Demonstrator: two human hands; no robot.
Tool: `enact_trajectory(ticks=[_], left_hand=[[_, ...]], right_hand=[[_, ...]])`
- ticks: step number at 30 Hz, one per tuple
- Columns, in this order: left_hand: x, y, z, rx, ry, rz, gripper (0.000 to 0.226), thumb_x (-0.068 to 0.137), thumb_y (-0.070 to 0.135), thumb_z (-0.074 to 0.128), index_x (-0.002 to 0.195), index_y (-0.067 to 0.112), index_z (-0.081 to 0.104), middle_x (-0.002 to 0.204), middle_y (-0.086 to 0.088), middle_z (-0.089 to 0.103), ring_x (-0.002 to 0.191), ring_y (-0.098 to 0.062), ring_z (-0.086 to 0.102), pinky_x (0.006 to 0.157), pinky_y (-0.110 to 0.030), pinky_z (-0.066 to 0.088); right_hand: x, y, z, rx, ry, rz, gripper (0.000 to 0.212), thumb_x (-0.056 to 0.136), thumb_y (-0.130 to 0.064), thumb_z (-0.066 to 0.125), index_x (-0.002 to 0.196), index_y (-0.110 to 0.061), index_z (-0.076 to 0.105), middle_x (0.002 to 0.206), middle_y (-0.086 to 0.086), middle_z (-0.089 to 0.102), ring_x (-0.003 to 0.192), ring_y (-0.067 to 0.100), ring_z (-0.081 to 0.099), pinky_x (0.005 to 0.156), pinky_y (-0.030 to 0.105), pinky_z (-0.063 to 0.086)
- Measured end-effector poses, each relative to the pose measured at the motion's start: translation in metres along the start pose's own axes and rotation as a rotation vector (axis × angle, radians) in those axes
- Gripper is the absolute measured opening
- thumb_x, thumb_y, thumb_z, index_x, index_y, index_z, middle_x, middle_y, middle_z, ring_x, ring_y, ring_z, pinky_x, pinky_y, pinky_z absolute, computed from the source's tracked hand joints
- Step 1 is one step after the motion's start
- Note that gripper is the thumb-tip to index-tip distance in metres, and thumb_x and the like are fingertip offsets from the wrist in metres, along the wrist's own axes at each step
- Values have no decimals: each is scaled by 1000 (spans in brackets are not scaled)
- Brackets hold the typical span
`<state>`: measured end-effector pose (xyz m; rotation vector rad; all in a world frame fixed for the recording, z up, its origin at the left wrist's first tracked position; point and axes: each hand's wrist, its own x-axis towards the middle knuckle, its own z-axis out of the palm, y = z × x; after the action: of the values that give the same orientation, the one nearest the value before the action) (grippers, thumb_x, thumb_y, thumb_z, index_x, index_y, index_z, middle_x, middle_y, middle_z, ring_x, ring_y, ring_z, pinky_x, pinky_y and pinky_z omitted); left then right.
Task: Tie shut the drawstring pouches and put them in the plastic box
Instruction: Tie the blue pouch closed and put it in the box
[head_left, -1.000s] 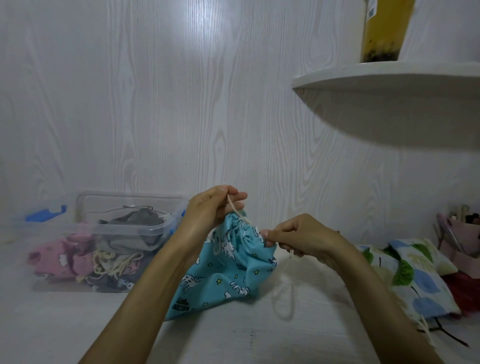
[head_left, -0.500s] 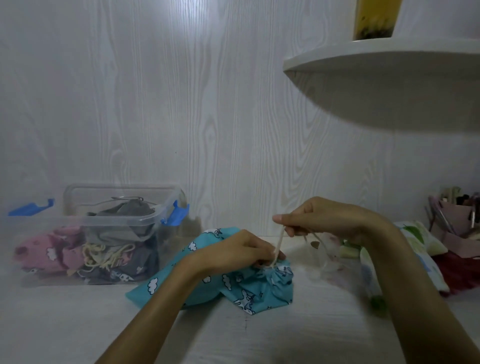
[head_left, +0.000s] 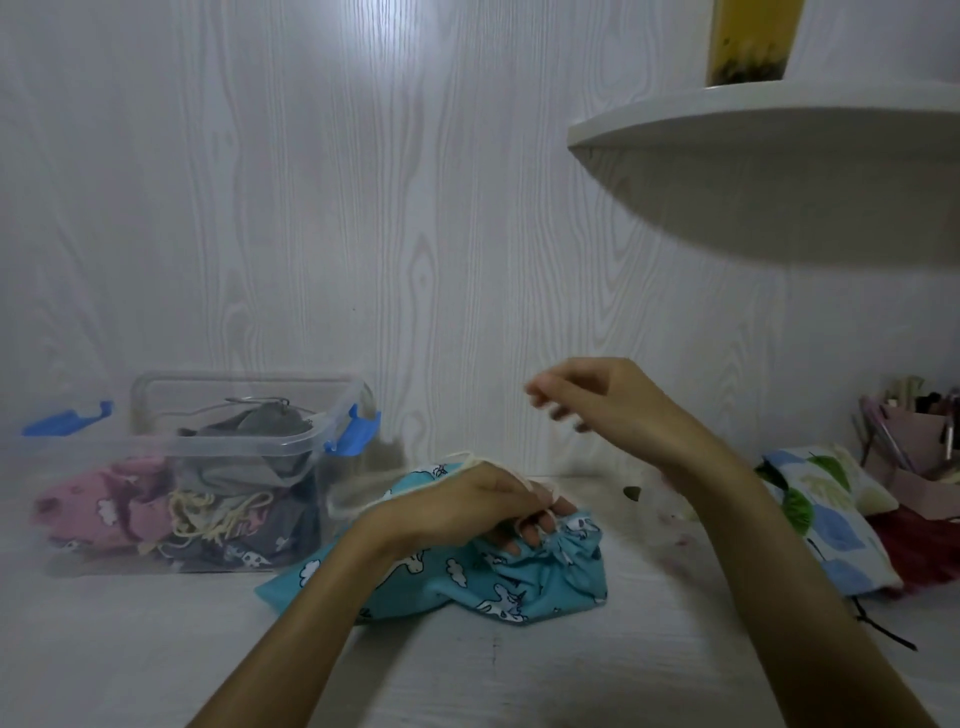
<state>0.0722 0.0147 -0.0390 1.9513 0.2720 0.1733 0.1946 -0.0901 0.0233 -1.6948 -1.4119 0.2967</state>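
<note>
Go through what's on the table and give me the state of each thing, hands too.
Blue pouch: lying on the table, neck gathered.
Plastic box: lid off, pouches inside.
Leaf-print pouch: lying at right, untouched.
Left hand: gripping the blue pouch's neck, cord across it.
Right hand: raised, blurred, fingers curled.

We face a wall (head_left: 311, 208) of pale panelling with a vertical wood-grain print; a bright patch of light glares off it at about 12 o'clock. The table (head_left: 519, 675) below carries the same whitish grain and meets the wall in a straight seam. At 2 o'clock a rounded white shelf (head_left: 753, 119) projects from the wall and throws a soft shadow beneath. On it stands a yellow container (head_left: 750, 36), dark at its base, its top cut off by the frame. Overall lighting is dim and cool.
</note>
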Motion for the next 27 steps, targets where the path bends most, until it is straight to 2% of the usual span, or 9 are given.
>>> enact_trajectory(ticks=[4, 7, 11, 14, 17, 19, 22, 25, 27], left_hand=[[-2, 1, -9, -78, 1, 69, 30, 98, 18, 44, 82, 13, 70, 94, 10, 71, 112, -25, 60, 76, -18, 55], [-2, 2, -12, -80, 4, 63, 26, 98, 18, 45, 89, 11, 69, 92, 9, 71, 95, -15, 64, 77, -18, 55], [-1, 0, -12, -79, 21, 46, 26, 97, 19, 46, 92, 6, 68, 84, 10, 71, 87, -8, 64, 79, -18, 55], [-1, 1, -14, -142, 53, 50, 25, 98, 18, 45, 95, 10, 69, 88, 7, 71, 96, -13, 64, 82, -21, 55], [-3, 4, -18, -311, 125, 36, 25, 96, 19, 47, 100, 11, 70, 85, 0, 70, 82, -9, 66, 80, -22, 56], [-5, 5, -23, -354, 164, 13, 25, 95, 20, 49, 100, 8, 70, 85, -3, 70, 80, -9, 66, 79, -22, 57], [-8, 4, -29, -341, 192, -17, 24, 95, 22, 51, 96, 8, 71, 86, -3, 71, 81, -9, 66, 80, -22, 57], [-10, 6, -31, -305, 190, -30, 24, 94, 23, 53, 91, 7, 71, 88, -6, 71, 83, -11, 66, 82, -23, 56], [-10, 7, -30, -278, 189, -34, 25, 93, 24, 53, 92, 6, 71, 89, -7, 71, 83, -11, 66, 83, -23, 56]], right_hand=[[3, 16, -4, -269, -157, 298, 35, 90, -46, 52, 95, -17, 71, 85, -5, 67, 73, 4, 57, 62, 17, 43], [3, 14, 1, -255, -188, 315, 41, 85, -52, 57, 91, -16, 74, 80, -4, 67, 68, 3, 54, 55, 16, 39], [6, 16, 7, -202, -171, 282, 27, 85, -36, 65, 92, -13, 74, 74, -6, 61, 65, 0, 48, 44, 9, 36], [11, 16, 9, 142, -115, 310, 17, 89, -28, 60, 86, -14, 70, 75, -4, 55, 66, 7, 44, 57, 17, 31], [16, 23, 4, 763, -115, 338, 22, 89, -26, 56, 68, -18, 58, 71, -3, 52, 59, 8, 41, 57, 22, 28], [14, 26, -8, 977, 9, 338, 27, 85, -31, 60, 61, -21, 52, 68, -3, 51, 56, 9, 42, 57, 23, 30], [8, 27, -25, 593, 208, 378, 19, 86, -36, 61, 85, -17, 62, 89, 2, 60, 75, 12, 52, 76, 29, 42], [4, 35, -37, -57, 300, 394, 59, 83, -41, 65, 133, -14, 46, 133, 6, 50, 114, 19, 50, 92, 33, 39], [0, 27, -38, -142, 305, 230, 54, 84, -36, 66, 132, -19, 49, 132, 1, 51, 110, 13, 51, 88, 25, 39]])
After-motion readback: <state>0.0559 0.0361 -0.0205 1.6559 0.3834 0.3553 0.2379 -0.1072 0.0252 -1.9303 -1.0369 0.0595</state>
